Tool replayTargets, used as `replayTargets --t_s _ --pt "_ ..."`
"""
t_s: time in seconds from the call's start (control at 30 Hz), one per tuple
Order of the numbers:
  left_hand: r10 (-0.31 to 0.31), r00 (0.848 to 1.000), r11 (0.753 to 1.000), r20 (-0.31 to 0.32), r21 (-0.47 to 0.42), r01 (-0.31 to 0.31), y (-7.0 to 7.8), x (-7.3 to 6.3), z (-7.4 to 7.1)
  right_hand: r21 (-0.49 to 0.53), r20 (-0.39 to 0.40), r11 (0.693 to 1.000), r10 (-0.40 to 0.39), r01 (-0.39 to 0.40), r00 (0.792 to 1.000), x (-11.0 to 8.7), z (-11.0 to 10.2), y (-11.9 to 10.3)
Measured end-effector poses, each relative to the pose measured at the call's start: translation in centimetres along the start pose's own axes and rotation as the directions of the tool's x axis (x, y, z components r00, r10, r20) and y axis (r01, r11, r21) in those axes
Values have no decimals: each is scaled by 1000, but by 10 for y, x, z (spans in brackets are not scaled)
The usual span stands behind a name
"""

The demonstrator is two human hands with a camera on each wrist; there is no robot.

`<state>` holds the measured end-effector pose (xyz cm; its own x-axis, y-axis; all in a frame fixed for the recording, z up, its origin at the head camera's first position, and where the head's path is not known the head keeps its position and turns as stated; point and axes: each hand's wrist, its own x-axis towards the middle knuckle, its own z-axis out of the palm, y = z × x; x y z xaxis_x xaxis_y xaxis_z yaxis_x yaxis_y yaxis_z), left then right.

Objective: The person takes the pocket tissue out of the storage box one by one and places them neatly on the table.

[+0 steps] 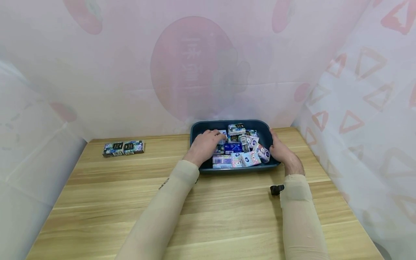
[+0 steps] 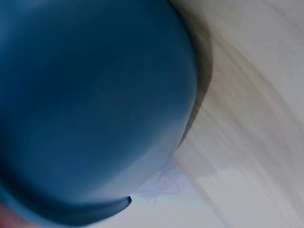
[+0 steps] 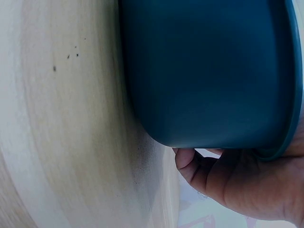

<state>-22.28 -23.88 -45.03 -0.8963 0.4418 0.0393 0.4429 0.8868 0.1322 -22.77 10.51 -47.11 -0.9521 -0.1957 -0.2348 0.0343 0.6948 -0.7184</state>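
Observation:
A dark blue plastic bin (image 1: 238, 170) stands at the back of the table with several small tissue packs (image 1: 233, 148) in it, some floral, some pale, one deep blue. My left hand (image 1: 205, 145) reaches over its left side, fingers bent down beside a pale pack (image 1: 222, 133). Whether the fingertips pinch a pack is hidden. On the right, my right hand (image 1: 281, 151) grips the bin's right side at the rim. The right wrist view shows curled fingers (image 3: 186, 159) against the bin's outer wall (image 3: 204, 80). Only the bin's outside (image 2: 95, 95) fills most of the left wrist view.
Two floral tissue packs (image 1: 123, 148) lie end to end on the left of the wooden table (image 1: 123, 195). A pale printed cloth (image 1: 130, 72) hangs right behind the table and along both sides. A small black device (image 1: 277, 190) sits at the right wrist.

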Motion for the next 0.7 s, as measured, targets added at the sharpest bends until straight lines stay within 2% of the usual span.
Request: replayTargets --t_s 0.17,0.43,0.7 --pt "-13 999 1000 -45 4 14 -7 -4 -6 4 0 1000 -9 9 1000 1 1 0" --pt "-1 991 1000 -133 23 5 -25 -15 -16 24 -2 1000 -4 4 1000 1 0 0" --pt "-45 981 999 -190 -21 42 -42 -27 -26 3 -3 1000 -13 13 1000 0 0 -3"
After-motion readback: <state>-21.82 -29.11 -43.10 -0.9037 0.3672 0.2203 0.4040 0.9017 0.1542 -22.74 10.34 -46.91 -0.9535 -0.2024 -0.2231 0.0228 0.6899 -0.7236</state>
